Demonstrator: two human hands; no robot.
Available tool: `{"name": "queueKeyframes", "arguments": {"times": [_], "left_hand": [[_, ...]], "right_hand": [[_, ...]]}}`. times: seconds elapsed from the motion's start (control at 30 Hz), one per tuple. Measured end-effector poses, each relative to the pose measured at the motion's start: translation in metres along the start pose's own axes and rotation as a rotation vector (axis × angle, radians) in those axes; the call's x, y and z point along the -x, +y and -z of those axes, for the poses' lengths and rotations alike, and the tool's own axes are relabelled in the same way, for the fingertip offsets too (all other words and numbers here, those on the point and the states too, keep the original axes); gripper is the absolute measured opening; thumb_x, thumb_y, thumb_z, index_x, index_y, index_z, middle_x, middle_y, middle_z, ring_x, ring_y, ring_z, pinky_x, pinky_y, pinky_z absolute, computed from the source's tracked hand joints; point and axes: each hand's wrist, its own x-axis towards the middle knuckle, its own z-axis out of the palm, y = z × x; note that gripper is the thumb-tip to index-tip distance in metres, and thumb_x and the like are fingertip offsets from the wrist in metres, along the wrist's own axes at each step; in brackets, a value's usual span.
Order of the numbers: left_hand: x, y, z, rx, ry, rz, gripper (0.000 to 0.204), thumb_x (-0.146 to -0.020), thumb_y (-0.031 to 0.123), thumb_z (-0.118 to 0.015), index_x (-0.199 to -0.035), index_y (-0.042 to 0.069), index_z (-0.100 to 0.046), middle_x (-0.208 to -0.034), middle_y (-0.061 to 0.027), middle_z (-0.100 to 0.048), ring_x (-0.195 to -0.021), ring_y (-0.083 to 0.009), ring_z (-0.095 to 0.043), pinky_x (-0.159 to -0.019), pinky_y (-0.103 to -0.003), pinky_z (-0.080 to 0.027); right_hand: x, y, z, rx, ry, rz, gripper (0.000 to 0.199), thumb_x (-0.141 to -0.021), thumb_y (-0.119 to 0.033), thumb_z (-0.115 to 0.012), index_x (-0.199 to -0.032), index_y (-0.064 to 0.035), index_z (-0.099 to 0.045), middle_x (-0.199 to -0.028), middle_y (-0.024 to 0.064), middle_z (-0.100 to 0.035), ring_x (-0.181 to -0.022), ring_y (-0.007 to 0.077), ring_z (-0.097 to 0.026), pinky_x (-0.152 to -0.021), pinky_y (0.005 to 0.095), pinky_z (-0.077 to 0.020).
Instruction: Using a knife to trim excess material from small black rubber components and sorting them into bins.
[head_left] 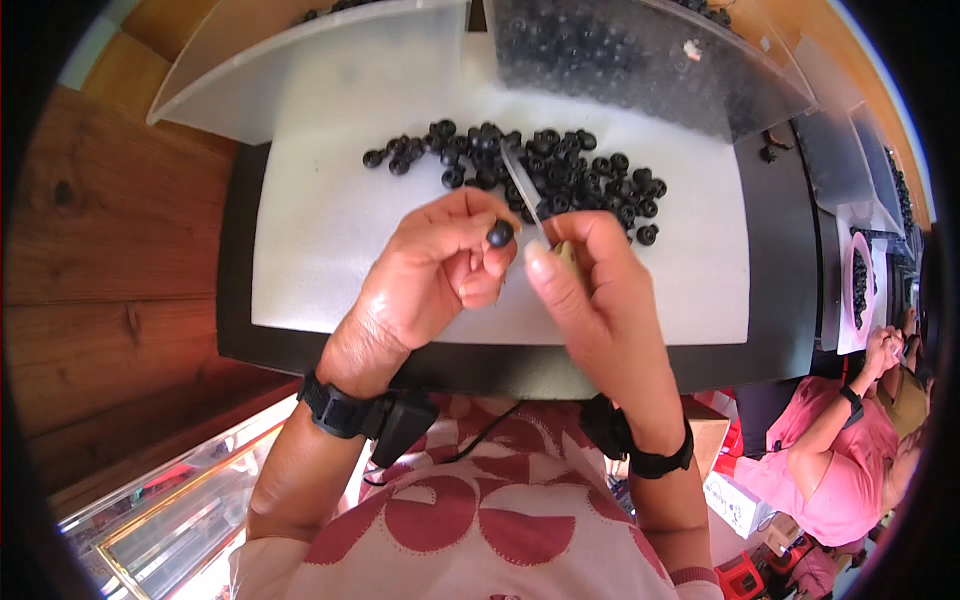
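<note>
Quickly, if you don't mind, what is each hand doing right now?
Left hand: closed, pinching a small black ring between thumb and fingers.
Right hand: closed around a thin metal blade with a pale handle.

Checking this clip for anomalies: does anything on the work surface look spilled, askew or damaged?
Nothing stands out. The small black rings lie in a loose heap on the white mat, none off it. The left hand pinches one black ring; the right hand holds a thin blade tool. No damage is visible.
</note>
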Motion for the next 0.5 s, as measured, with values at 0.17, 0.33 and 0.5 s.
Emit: {"name": "queueKeyframes", "arguments": {"times": [0.17, 0.33, 0.5], "left_hand": [[0.002, 0.001, -0.007, -0.095, 0.028, 0.006, 0.012, -0.098, 0.012, -0.060, -0.102, 0.000, -0.061, -0.080, -0.0035, -0.060, -0.058, -0.0088, -0.046, -0.052, -0.025, -0.033], [0.008, 0.003, -0.007, -0.142, -0.011, 0.041, 0.011, -0.098, 0.011, -0.061, -0.099, 0.000, -0.061, -0.077, -0.0026, -0.058, -0.060, -0.0084, -0.045, -0.054, -0.024, -0.034], [0.010, 0.007, -0.007, -0.180, -0.043, 0.076, 0.012, -0.098, 0.012, -0.062, -0.099, 0.000, -0.061, -0.079, -0.0029, -0.059, -0.062, -0.0076, -0.046, -0.055, -0.023, -0.034]], "right_hand": [[-0.007, -0.012, -0.006, 0.014, -0.039, 0.042, 0.037, -0.096, -0.027, -0.073, -0.106, 0.0004, -0.051, -0.078, 0.0181, -0.066, -0.070, 0.0328, -0.071, -0.060, 0.0380, -0.0537], [-0.003, -0.010, -0.006, -0.017, -0.070, 0.052, 0.035, -0.096, -0.023, -0.072, -0.104, -0.0007, -0.047, -0.073, 0.0175, -0.062, -0.065, 0.0342, -0.067, -0.057, 0.0391, -0.0511], [-0.001, -0.008, -0.003, -0.042, -0.113, 0.044, 0.032, -0.097, -0.022, -0.071, -0.104, -0.0017, -0.047, -0.075, 0.0160, -0.061, -0.064, 0.0306, -0.063, -0.059, 0.0368, -0.0492]]}}
